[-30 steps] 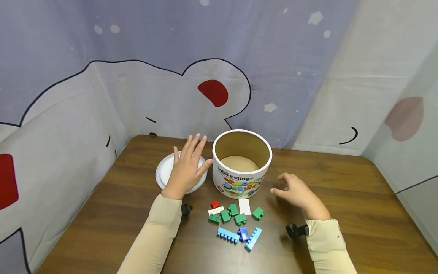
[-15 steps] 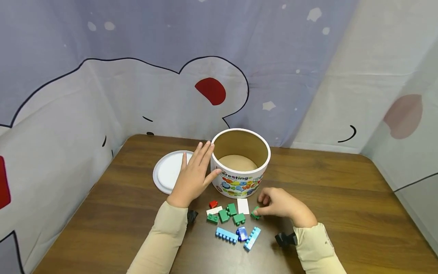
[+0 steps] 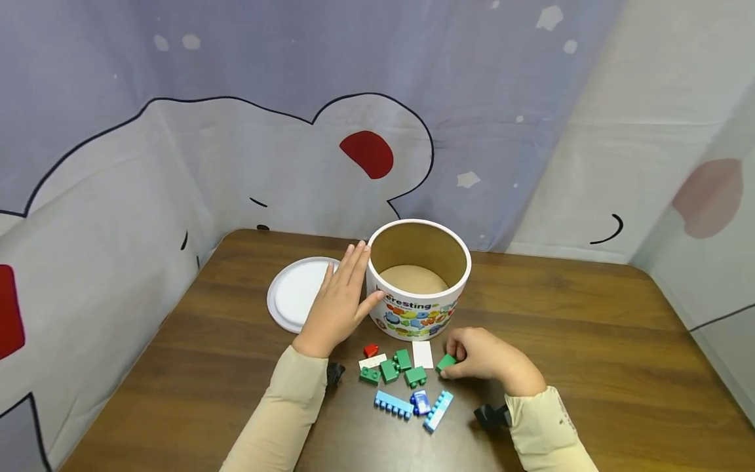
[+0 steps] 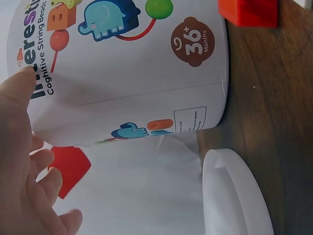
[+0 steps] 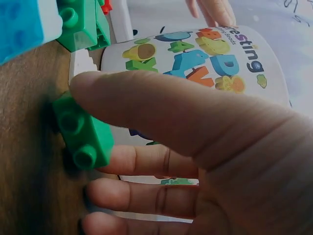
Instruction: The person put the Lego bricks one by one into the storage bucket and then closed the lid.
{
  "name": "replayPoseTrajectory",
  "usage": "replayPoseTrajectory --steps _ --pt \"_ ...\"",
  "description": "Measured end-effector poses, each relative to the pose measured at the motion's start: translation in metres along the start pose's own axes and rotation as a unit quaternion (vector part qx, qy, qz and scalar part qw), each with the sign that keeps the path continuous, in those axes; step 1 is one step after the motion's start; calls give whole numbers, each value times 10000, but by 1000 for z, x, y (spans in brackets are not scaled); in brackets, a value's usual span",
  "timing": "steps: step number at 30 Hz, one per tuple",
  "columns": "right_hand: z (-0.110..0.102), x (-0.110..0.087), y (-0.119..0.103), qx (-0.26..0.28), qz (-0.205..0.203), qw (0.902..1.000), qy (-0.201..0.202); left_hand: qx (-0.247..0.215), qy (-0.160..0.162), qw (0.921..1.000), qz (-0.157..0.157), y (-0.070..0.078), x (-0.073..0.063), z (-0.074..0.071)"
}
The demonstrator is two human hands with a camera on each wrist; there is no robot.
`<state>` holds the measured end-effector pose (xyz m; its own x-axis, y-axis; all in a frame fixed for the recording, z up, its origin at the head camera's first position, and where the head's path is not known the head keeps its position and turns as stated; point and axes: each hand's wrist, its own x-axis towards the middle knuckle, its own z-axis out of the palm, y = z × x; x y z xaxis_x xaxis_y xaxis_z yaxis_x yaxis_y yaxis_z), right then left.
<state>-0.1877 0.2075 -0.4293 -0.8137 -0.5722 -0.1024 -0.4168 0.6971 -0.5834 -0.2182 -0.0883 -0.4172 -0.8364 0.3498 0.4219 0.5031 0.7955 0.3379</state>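
Observation:
My right hand pinches a small green building block between thumb and forefinger, low over the table at the right of the loose blocks. In the right wrist view two studs show on this green block, and the other fingers lie beside it. My left hand has its fingers extended along the left side of a white printed bucket, the thumb against its front. The bucket stands upright, without a cover, and no blocks show on its visible floor. A round white lid lies left of it, partly behind the left hand.
In front of the bucket lie several green blocks, a red block, a white block and a white flat piece. Closer are two light blue bricks and a dark blue block. A printed curtain hangs behind the table.
My right hand has come left and down from beside the bucket to the rightmost green block and now pinches it. My left hand has moved right, from over the lid to the bucket's side.

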Motion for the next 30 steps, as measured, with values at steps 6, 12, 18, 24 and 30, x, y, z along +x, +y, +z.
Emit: replayPoseTrajectory --steps 6,12,18,24,30 --pt "-1 0 -1 -154 -78 9998 83 101 -79 9999 17 -1 2 0" --pt "-2 0 -2 -373 -187 9990 183 7 -141 9999 39 -1 2 0" --pt "-5 1 -5 -607 -157 9972 413 30 -163 9999 42 0 1 -2" --pt "-12 -1 -13 -749 -142 9949 656 71 -172 9998 19 1 1 -4" --pt "-17 -6 -24 -710 -320 9919 999 79 -180 9998 15 0 0 -4"
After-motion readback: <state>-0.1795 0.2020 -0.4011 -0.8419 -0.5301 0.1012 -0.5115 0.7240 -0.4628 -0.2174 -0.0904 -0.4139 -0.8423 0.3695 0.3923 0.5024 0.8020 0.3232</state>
